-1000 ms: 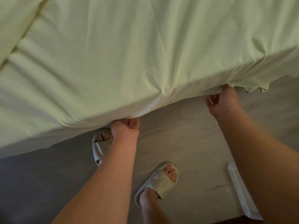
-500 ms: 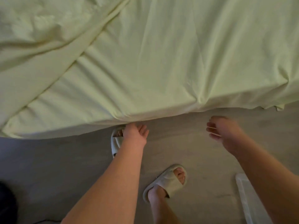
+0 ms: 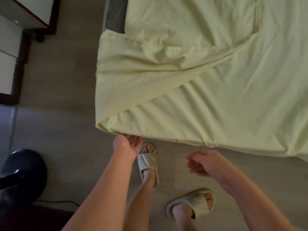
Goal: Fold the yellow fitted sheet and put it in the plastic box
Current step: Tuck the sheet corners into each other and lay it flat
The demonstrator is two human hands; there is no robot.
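Left grip (image 3: 127,144) apart, palm up, touching corner of creased yellow fitted sheet (image 3: 200,97); right grip (image 3: 205,162) loosely curled, empty.

1 wide-angle camera, worn on the person's head, looks steeply down over the near left corner of the bed (image 3: 115,15), close above the yellow fitted sheet (image 3: 216,100); left hand (image 3: 126,145) and right hand (image 3: 205,162) show low in frame, floor (image 3: 66,117) directly beneath the lens.

I stand in pale slippers (image 3: 148,157) on grey floor (image 3: 66,117) | dark round base (image 3: 23,172) left | wood-framed cabinet (image 3: 22,52) beyond
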